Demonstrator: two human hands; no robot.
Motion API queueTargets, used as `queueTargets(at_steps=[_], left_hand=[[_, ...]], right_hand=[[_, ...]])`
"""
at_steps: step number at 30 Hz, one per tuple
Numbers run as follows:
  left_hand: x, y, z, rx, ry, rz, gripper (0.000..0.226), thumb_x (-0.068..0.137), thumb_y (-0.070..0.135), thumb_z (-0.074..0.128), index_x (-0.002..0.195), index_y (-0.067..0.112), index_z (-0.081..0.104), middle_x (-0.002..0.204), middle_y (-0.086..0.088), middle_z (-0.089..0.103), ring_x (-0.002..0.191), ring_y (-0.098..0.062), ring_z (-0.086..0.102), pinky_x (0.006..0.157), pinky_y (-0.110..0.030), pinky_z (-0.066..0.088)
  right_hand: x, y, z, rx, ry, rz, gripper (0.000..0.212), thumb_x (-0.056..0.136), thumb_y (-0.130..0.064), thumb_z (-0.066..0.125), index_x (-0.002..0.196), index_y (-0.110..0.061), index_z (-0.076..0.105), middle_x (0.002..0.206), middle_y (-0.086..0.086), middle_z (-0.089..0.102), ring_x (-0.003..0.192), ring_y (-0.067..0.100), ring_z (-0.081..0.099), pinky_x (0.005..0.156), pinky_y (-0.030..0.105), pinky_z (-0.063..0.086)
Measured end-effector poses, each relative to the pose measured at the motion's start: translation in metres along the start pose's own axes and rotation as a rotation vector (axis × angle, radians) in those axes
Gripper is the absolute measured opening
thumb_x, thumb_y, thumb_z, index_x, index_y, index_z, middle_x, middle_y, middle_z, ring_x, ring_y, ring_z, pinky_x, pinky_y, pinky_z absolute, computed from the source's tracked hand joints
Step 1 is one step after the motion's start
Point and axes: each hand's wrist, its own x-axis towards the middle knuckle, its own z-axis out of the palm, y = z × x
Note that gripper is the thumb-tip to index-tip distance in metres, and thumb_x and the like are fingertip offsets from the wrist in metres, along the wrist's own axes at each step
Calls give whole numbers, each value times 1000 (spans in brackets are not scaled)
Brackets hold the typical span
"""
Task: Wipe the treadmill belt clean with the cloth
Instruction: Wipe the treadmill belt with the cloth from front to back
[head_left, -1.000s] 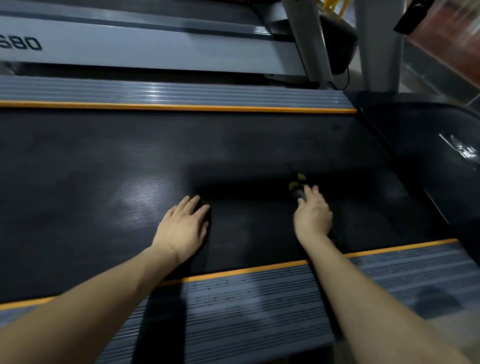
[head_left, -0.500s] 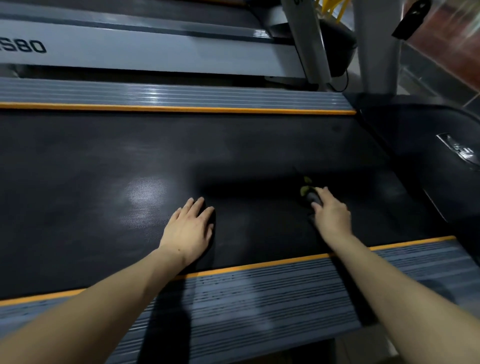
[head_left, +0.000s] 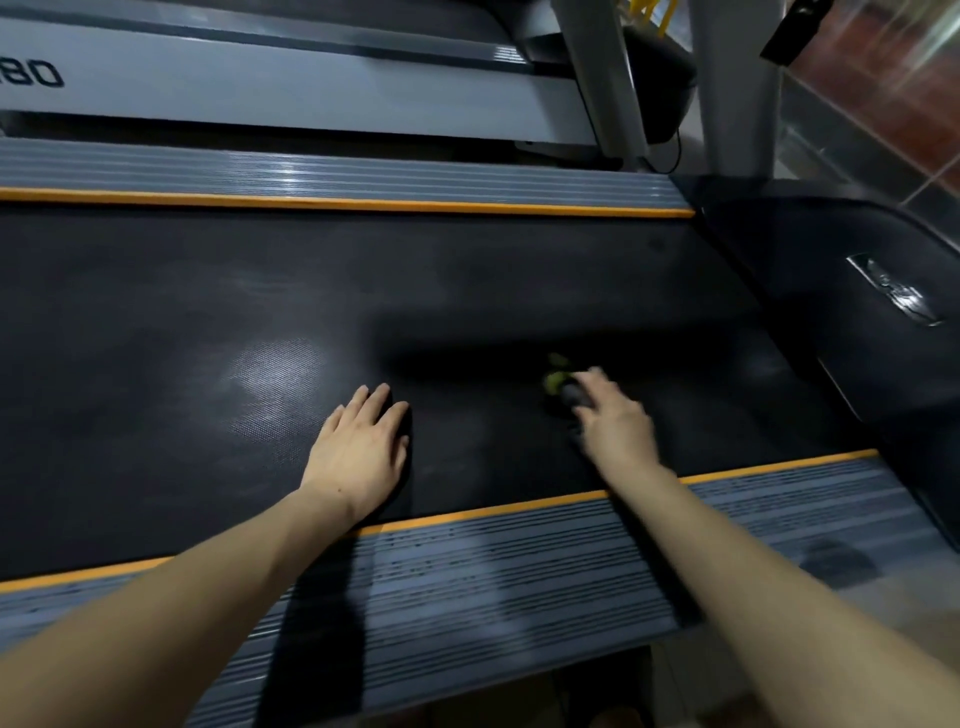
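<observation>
Flat on the belt (head_left: 208, 322), the left hand (head_left: 358, 452) lies released; beside it, the right hand (head_left: 613, 426) grasps the cloth (head_left: 563, 387).

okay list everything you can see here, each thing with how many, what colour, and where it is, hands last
treadmill belt: one, black, across the middle
side rails: two, grey ribbed with orange edging, near and far side of belt
motor cover: one, black, right end
second treadmill: one, grey, behind
uprights: two, grey, top right
cloth: one, dark with yellow-green, on the belt under the right fingers
left hand: flat on belt, empty
right hand: blurred, pressing the cloth
</observation>
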Motion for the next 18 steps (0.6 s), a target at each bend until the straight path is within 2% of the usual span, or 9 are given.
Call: queueTargets(at_steps=[2,4,7,11,14,18], left_hand=[[-2,0,1,-11,-1,3,49,101,35,43,149,22,43,163,-6,28,153,-30,17,123,-46,20],[-4,0,2,-12,1,6,49,101,35,44,148,23,43,163,-6,28,153,-29,17,123,-45,20],[-7,-1,3,-10,3,-13,49,101,35,43,148,24,43,164,-4,27,154,-28,16,123,-44,19],[-15,-3,5,-18,22,-49,50,100,35,43,150,24,42,165,-3,26,154,-26,15,124,-43,18],[-20,-6,6,-24,42,-53,49,100,33,44,148,23,45,164,-3,28,154,-25,17,123,-42,20],[-25,-6,5,-50,68,-66,48,99,29,46,147,21,46,163,-4,30,154,-24,19,124,-40,20]], right_hand=[[5,19,-17,-3,47,164,44,95,-14,59,138,-26,55,155,1,42,135,27,48,108,38,42],[-1,3,-10,-48,75,233,43,97,-16,58,139,-24,54,156,2,40,133,30,49,105,42,44],[-28,-60,36,-9,63,86,47,94,-15,62,140,-20,55,154,4,43,133,28,49,106,37,40],[-60,-123,78,79,-162,-155,50,96,-12,57,142,-29,49,159,-6,35,146,19,31,114,40,34],[-47,-89,57,9,-138,-246,51,93,-12,59,140,-31,51,156,-7,39,143,19,37,110,38,40],[-14,-10,8,-20,41,1,48,91,-9,62,137,-21,58,152,4,46,134,28,50,108,37,42]])
